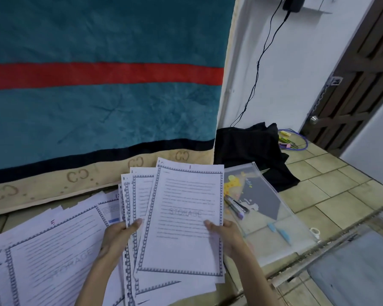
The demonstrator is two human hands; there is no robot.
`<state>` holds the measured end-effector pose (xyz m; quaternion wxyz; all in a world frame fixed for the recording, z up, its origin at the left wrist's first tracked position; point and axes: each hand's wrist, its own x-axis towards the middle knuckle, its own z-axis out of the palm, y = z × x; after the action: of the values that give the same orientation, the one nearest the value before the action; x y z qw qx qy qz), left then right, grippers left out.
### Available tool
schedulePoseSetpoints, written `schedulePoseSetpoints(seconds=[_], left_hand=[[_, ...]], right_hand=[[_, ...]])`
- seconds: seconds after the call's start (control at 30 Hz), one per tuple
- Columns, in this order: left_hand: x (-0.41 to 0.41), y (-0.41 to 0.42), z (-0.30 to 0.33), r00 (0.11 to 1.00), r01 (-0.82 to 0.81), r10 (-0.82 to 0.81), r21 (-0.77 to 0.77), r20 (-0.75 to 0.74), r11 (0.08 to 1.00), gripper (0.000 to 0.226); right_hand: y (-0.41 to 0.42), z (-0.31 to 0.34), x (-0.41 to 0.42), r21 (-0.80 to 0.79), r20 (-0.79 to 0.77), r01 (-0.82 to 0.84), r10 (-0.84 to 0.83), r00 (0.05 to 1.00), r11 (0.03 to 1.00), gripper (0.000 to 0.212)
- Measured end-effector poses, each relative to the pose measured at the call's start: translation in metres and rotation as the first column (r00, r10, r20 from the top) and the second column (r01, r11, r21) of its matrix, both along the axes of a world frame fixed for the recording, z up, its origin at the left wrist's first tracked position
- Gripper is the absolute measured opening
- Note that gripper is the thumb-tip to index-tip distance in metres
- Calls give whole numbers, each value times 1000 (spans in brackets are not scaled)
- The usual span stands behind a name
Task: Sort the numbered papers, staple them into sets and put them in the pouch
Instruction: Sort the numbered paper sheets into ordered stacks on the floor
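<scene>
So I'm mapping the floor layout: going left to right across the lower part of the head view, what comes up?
Loose papers on the floor → left hand → fanned sheets held up → right hand → clear zip pouch.

"STORAGE" is printed as a faint watermark across the top sheet [184, 219] of the fanned stack, and a small red "1" is marked at its upper edge. The same "STORAGE" watermark is seen on the large sheet [53, 257] lying to the left, where a red mark near its upper edge cannot be read for certain. Body text on all sheets is too small to be read. A repeated "CC" motif is woven along the beige border of the blanket [97, 107]. Lettering on the pouch [274, 219] insert cannot be made out.
</scene>
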<state>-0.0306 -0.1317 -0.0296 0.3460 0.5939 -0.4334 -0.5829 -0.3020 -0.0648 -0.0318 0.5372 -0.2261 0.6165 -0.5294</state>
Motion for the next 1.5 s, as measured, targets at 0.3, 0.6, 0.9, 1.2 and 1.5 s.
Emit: schedulePoseSetpoints(seconds=[0.3, 0.6, 0.9, 1.2, 1.5], left_hand=[[-6, 3, 8, 967, -159, 151, -22, -204, 987, 18], [2, 8, 21, 938, -190, 167, -48, -302, 981, 5], [3, 11, 23, 952, -93, 49, -131, -303, 987, 47], [10, 16, 33, 937, -77, 38, -99, -346, 992, 39], [23, 14, 29, 942, -132, 50, -226, -333, 965, 20]], right_hand=[[9, -12, -35, -174, -27, -2, -3, 1000, 985, 82], [30, -2, -66, -179, 162, 10, 20, 987, 984, 22], [12, 6, -37, -163, 12, -243, 249, 969, 956, 95], [-2, 14, -6, -169, -74, -284, 275, 959, 944, 72], [14, 7, -31, -187, -79, -171, 159, 984, 967, 77]])
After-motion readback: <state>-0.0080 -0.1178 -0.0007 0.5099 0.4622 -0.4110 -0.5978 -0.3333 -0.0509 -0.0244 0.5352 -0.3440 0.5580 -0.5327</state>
